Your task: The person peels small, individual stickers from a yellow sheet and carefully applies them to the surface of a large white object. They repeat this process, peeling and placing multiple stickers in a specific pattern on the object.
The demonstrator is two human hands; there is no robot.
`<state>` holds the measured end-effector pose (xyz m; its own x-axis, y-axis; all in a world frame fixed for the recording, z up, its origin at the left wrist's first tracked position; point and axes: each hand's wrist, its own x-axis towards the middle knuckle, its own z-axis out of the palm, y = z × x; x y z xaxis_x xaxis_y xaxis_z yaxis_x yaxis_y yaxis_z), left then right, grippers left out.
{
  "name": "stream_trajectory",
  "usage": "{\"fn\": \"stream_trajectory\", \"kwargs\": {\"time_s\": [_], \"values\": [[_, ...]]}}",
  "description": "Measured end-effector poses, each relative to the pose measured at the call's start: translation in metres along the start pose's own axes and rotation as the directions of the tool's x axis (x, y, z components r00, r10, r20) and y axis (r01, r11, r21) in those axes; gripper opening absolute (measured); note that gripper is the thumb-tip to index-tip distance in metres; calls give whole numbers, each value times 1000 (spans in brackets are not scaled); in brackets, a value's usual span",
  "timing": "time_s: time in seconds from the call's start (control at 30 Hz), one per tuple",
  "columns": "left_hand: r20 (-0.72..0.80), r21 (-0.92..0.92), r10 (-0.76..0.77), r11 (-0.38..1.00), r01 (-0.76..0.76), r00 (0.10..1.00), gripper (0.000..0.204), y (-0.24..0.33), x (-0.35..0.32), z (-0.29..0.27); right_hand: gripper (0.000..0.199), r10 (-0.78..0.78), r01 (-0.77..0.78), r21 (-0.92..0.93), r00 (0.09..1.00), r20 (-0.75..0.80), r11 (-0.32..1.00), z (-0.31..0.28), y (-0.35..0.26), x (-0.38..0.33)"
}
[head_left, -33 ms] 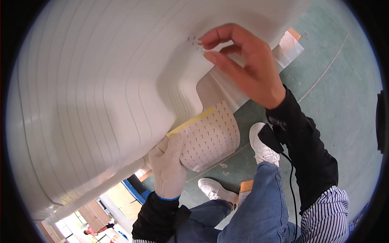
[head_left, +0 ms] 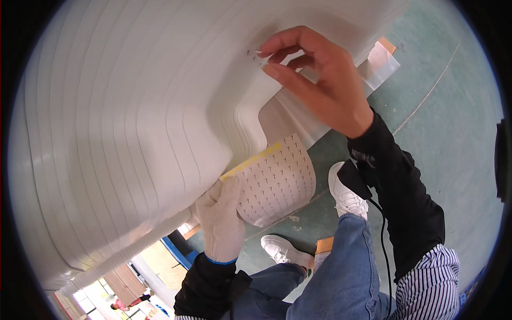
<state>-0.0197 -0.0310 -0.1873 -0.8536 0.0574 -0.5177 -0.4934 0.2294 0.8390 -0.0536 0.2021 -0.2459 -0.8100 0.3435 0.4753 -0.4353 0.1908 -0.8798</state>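
Note:
A bent sheet of small stickers, pale with rows of black marks and a yellow strip along its upper edge, is gripped at its left corner by my left hand in a whitish knit glove. My bare right hand is at the large stack of white moulded panels. Its thumb and index finger are curved, with a gap between their tips. Those fingertips are at a few tiny black marks on the panel's surface. Whether a clear sticker clings to a fingertip is too small to tell.
Clear plastic film hangs past the stack's right end. Green floor lies below, with my white shoes and a cardboard piece on it. A black cable runs beside my right arm. Another person is far off at lower left.
My right hand has shifted slightly up and to the left along the panel, its fingertips closer to the black marks. My left hand and the sticker sheet stay in place.

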Motion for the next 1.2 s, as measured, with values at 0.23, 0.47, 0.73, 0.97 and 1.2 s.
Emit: {"fn": "stream_trajectory", "kwargs": {"time_s": [0.23, 0.47, 0.73, 0.97, 1.2], "values": [[23, 44, -3, 999, 2, 1000, 31, -3, 1, -3, 10, -127, 88, -284, 985, -121, 955, 13, 15, 18], [23, 33, 5, 999, -6, 1000, 29, -3, 1, -3, 6, -183, 130, -275, 967, -177, 953, 17, 18, 23], [47, 77, 22, 997, -25, 999, 27, -7, 2, -7, 9, -207, 134, -321, 956, -207, 938, 21, 18, 24], [43, 76, 21, 997, -25, 999, 27, -6, 2, -7, 12, -142, 80, -254, 961, -236, 964, 25, 17, 21], [40, 47, 20, 999, -22, 999, 29, -2, 0, 2, 15, 157, -173, -50, 958, -240, 984, 10, 3, 30]]}}
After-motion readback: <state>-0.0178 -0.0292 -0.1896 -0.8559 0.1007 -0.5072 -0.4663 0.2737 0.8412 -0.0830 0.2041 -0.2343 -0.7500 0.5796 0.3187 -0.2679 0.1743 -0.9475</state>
